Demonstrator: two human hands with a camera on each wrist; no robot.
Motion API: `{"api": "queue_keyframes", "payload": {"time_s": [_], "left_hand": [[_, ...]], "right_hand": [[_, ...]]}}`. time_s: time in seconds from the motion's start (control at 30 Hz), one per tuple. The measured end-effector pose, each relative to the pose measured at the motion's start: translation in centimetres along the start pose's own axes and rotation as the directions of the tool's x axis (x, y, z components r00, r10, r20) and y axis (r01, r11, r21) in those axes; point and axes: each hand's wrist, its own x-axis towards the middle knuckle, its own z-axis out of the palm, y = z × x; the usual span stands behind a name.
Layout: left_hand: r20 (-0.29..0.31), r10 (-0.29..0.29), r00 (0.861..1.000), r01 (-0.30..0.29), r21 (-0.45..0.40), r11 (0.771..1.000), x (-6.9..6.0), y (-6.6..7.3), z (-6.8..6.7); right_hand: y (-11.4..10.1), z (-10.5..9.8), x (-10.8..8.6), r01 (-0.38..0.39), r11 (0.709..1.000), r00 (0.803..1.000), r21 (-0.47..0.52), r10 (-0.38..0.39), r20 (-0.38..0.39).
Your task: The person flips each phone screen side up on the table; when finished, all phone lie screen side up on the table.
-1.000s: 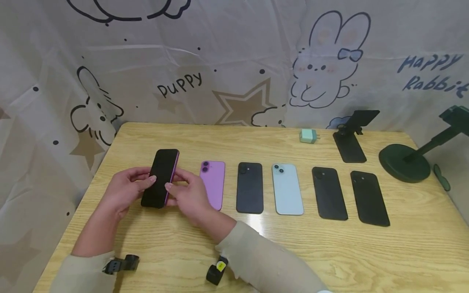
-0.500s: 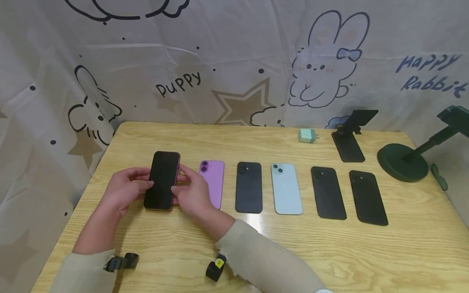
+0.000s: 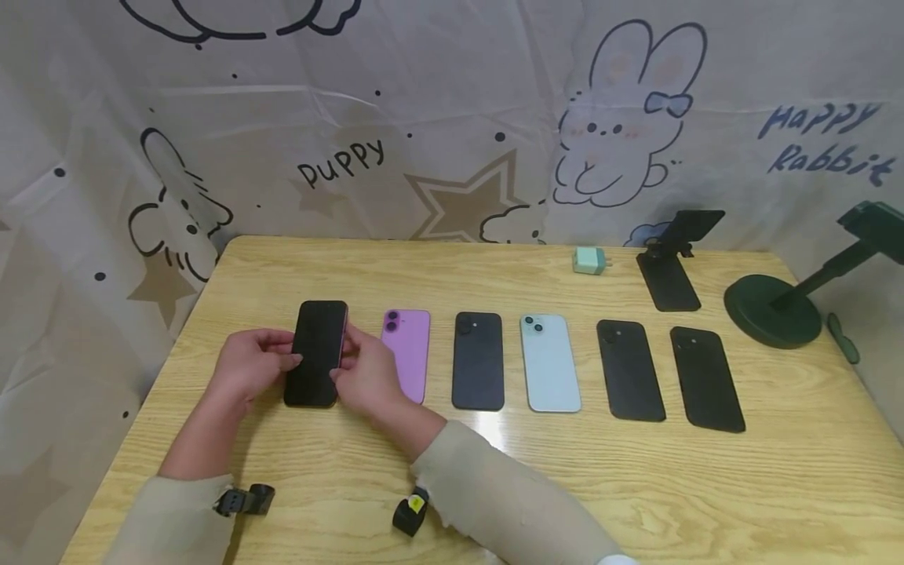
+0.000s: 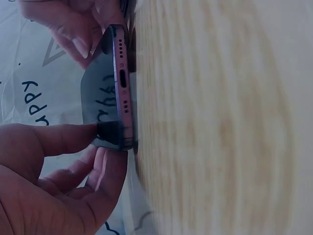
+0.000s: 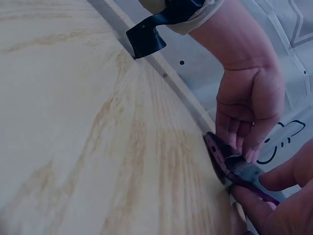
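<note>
A phone with a dark screen facing up and a pink-purple edge (image 3: 315, 355) is held low at the table's left, its bottom edge with the port showing in the left wrist view (image 4: 123, 85). My left hand (image 3: 253, 367) pinches its left side, thumb over the screen edge and fingers beneath. On its right side my right hand (image 3: 369, 373) grips it the same way, as the right wrist view also shows (image 5: 288, 200). Just right of that hand lies a purple phone (image 3: 413, 353), back up, partly covered by the fingers.
Rightward in a row lie a dark phone (image 3: 478, 365), a pale blue phone (image 3: 552, 369) and two black phones (image 3: 631, 373) (image 3: 708, 380). Behind them are a mint charger (image 3: 589, 260), a black stand (image 3: 668, 278) and a dark green round-based stand (image 3: 772, 311). Printed cloth (image 3: 452, 118) hangs behind the table.
Both hands have brought the dark-screened phone slightly toward the near side and lower, and it has turned straighter. The other phones keep their places on the table.
</note>
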Motion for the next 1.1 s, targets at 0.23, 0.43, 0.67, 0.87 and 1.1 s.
{"api": "queue_keyframes", "payload": {"time_s": [0.23, 0.43, 0.67, 0.87, 1.1], "left_hand": [[0.002, -0.011, 1.0, 0.011, 0.01, 1.0, 0.3, -0.1, 0.1], [0.008, -0.015, 1.0, 0.015, 0.013, 1.0, 0.5, -0.3, 0.2], [0.012, -0.019, 1.0, 0.018, 0.027, 0.999, 0.6, -0.3, 0.3], [0.025, -0.018, 1.0, 0.018, 0.034, 0.999, 0.7, -0.3, 0.3], [0.018, -0.019, 1.0, 0.019, 0.042, 0.999, 0.9, -0.6, 0.3]], "right_hand": [[-0.7, -0.6, 0.1, 0.047, 0.983, 0.995, -0.176, -0.03, 0.096], [-0.6, -0.9, 0.3, 0.094, 0.96, 0.993, -0.264, -0.07, 0.1], [-0.3, -0.8, 0.4, 0.111, 0.931, 0.993, -0.349, -0.092, 0.07], [-0.5, -1.1, 0.6, 0.153, 0.837, 0.988, -0.525, -0.133, 0.075], [-0.5, -0.9, 1.0, 0.162, 0.751, 0.987, -0.64, -0.133, 0.094]]}}
